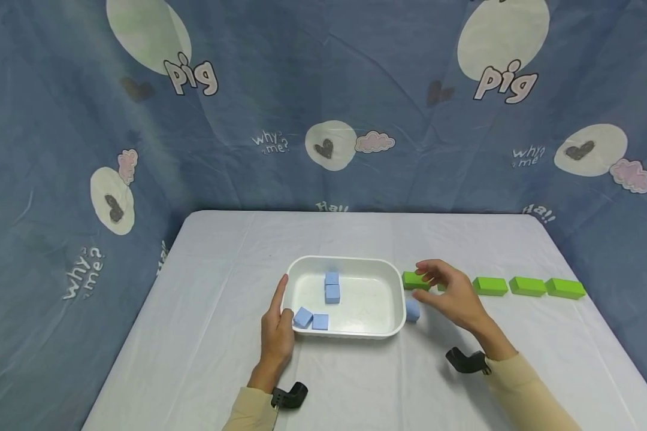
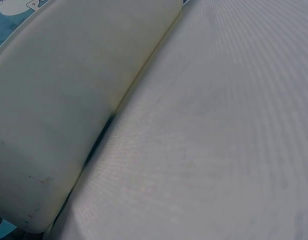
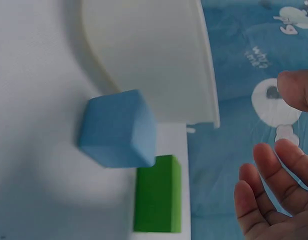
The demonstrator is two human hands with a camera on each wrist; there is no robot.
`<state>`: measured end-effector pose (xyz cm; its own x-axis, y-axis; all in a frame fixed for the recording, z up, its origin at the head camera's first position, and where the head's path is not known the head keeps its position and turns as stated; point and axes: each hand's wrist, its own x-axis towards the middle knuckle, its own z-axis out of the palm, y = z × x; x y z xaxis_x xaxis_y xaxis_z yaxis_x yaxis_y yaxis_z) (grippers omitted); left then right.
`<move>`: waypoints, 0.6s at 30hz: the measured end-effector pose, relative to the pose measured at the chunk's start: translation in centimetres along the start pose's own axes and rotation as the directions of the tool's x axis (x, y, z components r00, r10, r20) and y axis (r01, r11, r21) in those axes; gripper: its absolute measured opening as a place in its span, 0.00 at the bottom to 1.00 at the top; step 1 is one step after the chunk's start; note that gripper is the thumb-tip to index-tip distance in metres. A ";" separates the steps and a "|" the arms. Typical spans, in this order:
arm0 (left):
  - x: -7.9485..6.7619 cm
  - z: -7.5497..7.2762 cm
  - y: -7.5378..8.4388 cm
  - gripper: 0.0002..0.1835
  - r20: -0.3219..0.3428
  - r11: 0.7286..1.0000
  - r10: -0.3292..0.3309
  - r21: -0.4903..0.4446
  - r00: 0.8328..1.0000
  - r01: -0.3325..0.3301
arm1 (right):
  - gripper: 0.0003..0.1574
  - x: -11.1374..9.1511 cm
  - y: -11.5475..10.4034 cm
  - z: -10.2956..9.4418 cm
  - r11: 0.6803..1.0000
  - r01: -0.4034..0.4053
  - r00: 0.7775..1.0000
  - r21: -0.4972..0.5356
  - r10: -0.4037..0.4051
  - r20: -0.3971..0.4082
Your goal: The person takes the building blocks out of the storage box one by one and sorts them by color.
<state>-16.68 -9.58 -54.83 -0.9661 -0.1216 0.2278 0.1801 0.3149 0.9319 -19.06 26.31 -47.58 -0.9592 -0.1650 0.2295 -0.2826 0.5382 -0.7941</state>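
Note:
A white tray (image 1: 361,330) sits on the table, with several light-blue blocks (image 1: 320,322) inside. Along its left side lies my left hand (image 1: 277,338), index finger straight beside the rim and thumb at the near-left corner. Only the tray's outer wall (image 2: 79,95) shows in the left wrist view. My right hand (image 1: 455,299) hovers just right of the tray, thumb and fingers apart with nothing between them. Near it, a blue block (image 3: 116,130) stands against the tray's right side. Behind that block is a green block (image 3: 158,195), partly covered by my fingers in the head view.
More green blocks (image 1: 527,286) run in a row to the right, one mostly hidden behind my right hand. White cloth (image 1: 221,353) covers the table. A blue printed curtain (image 1: 280,179) hangs behind it and along the sides.

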 end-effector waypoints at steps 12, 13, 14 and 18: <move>0.1 0.1 0.0 0.39 0.003 1.000 -0.001 0.013 1.000 0.001 | 0.29 1.8 -2.3 0.3 0.998 0.030 0.998 0.056 -0.032 0.050; 0.1 0.1 0.0 0.39 0.003 1.000 0.000 0.013 1.000 0.000 | 0.29 2.1 -2.5 0.5 0.997 0.031 0.998 0.066 -0.035 0.056; 0.1 0.1 0.0 0.39 0.004 1.000 0.000 0.013 1.000 -0.001 | 0.29 2.3 -2.7 0.7 0.996 0.033 0.997 0.077 -0.038 0.062; 0.1 0.1 0.0 0.39 -0.001 1.000 -0.001 0.009 1.000 0.001 | 0.28 3.4 -4.0 1.8 0.993 0.029 0.994 0.115 -0.041 0.100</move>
<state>-16.83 -9.52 -54.87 -0.9660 -0.1230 0.2274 0.1776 0.3237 0.9293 -21.19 22.14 -44.64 -0.9414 -0.2688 0.2039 -0.3075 0.4344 -0.8466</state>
